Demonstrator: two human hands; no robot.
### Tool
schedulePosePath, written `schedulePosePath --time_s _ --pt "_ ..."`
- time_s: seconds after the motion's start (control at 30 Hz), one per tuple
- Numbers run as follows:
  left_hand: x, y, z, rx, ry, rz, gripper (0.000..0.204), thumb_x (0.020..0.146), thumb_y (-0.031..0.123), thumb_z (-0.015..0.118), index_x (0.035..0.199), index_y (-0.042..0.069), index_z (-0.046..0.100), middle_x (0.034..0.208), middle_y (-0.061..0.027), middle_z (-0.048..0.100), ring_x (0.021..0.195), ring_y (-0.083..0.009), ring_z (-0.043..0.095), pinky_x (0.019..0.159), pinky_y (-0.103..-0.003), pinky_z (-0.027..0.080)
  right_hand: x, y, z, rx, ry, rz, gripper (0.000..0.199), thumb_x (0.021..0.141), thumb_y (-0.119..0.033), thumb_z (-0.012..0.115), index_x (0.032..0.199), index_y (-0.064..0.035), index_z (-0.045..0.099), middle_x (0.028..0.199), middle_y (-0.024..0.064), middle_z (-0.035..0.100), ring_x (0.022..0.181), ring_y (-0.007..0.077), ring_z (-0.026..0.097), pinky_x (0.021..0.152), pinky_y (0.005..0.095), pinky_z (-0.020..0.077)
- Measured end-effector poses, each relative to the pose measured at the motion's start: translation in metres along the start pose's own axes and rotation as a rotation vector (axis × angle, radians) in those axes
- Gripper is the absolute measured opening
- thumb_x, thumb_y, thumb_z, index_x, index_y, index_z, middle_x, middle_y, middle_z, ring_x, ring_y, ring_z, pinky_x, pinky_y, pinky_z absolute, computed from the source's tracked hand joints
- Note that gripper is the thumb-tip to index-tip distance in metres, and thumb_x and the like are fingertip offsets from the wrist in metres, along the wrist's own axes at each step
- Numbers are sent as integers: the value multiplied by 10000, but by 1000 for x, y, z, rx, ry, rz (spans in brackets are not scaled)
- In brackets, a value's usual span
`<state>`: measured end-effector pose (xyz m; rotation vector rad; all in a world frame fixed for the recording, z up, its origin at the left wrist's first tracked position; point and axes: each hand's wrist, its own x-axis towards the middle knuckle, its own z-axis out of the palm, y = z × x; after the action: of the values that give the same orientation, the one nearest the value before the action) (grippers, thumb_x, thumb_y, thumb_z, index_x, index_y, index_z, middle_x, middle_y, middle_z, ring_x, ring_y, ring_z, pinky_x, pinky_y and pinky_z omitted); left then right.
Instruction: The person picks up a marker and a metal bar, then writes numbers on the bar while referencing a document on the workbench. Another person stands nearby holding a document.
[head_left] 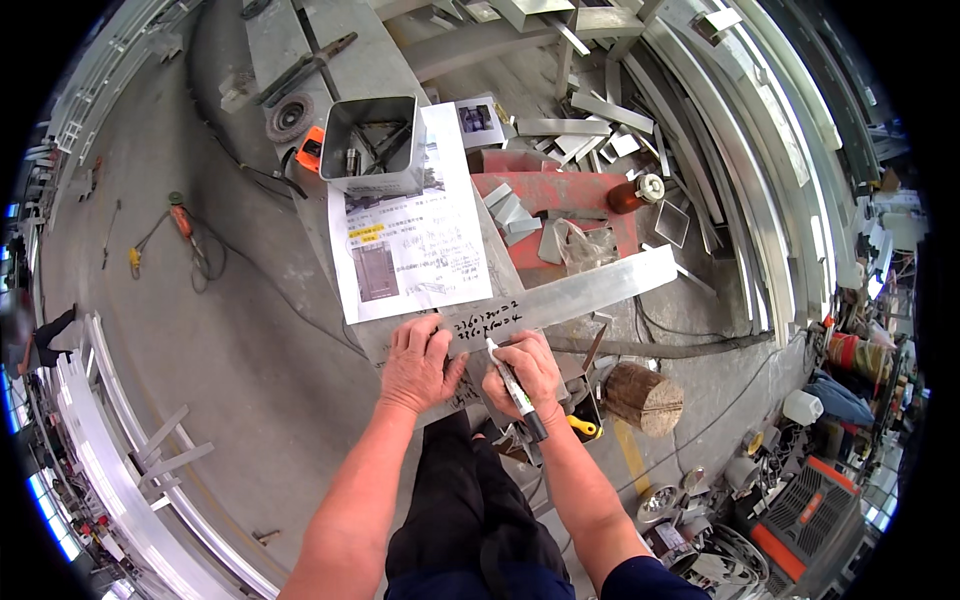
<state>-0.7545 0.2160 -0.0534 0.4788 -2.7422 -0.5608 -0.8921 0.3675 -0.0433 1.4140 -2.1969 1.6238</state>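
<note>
My right hand [527, 370] grips a black and white marker pen [512, 381], its tip touching the near end of a long silver metal bar [590, 292] that carries handwritten marks. My left hand [417, 362] lies flat on the same end of the bar, fingers spread, pressing it down just left of the pen tip. A printed paper sheet [405, 240] with text and a small picture lies on the workbench directly beyond my left hand.
A square metal tub [373, 142] of small tools weighs down the sheet's far edge. Behind the bar sit a red metal stand [560, 200], offcuts and a brown bottle [634, 192]. A wooden stump [643, 397] stands at right. Long aluminium profiles [760, 180] lie around.
</note>
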Motion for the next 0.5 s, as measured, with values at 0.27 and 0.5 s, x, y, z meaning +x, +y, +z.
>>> schedulePosePath --time_s 0.27,0.5 --pt "-1 0 1 -25 17 -16 434 889 334 765 1153 88 524 1305 -158 523 1148 -386 548 1000 -498 455 0 3 0 -19 -3 40 303 680 20 702 966 -22 611 811 129 624 789 337 671 759 409 573" --pt "0 2 -3 -54 -7 -53 439 835 258 776 1170 96 544 1339 -157 505 1191 -388 530 1036 -491 449 -1 2 0 -58 14 67 293 693 4 709 971 -10 615 858 164 642 802 348 682 729 397 574"
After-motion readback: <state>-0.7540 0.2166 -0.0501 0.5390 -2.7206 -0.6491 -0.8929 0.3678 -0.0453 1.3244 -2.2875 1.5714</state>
